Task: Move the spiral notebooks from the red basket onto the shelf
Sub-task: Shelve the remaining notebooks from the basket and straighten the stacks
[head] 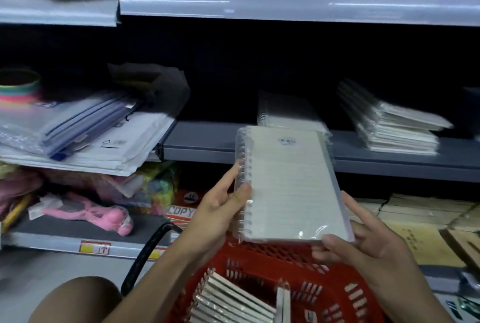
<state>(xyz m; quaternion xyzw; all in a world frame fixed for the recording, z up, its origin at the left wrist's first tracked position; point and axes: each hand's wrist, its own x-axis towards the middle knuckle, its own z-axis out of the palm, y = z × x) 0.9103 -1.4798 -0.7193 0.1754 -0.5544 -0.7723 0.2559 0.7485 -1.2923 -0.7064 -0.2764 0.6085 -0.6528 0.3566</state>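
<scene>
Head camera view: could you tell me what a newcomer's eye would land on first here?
First, the wrapped spiral notebook held up at centre frame, the left hand gripping its coil edge and the right hand its lower right corner. Below it sits the red basket with more notebooks inside. Behind, the grey shelf already carries notebook stacks at right.

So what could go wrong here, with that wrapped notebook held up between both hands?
1. The notebook is in glossy plastic wrap, held only by the fingertips of the left hand and right hand; such a light grip might let it slide back into the red basket.
2. The stack on the shelf already leans and fans out; adding more could topple it.
3. The shelf is dark at the back, so placement may land crooked.
</scene>
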